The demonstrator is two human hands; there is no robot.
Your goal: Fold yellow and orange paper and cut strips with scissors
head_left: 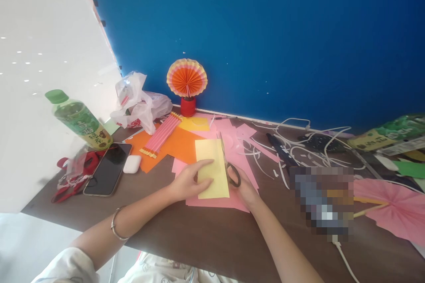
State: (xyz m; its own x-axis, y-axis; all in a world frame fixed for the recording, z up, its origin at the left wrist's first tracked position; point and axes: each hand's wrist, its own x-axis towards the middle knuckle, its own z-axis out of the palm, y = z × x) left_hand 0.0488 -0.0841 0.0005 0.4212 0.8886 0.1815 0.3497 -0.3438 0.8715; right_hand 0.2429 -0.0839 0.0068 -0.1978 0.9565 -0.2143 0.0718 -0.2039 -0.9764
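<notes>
In the head view, my left hand (191, 181) grips the left side of a yellow sheet of paper (210, 185), its thumb and a finger lying across the front. My right hand (244, 189) is closed on a pair of black-handled scissors (234, 175). The scissors' blades point away from me, along the right edge of the yellow sheet. A narrow strip seems to stand along that edge near the blades. Beneath the sheet and both hands lie pink papers (245, 154), with orange paper (186, 147) to the left.
A folded paper fan (187, 78) stands on a red base (188, 107) by the blue wall. Pleated pink strips (162, 135), a phone (109, 169), an earbud case (132, 164), and a green-capped bottle (79, 119) are left. Tangled white cables (327, 141) and a pink fan (395, 205) are right.
</notes>
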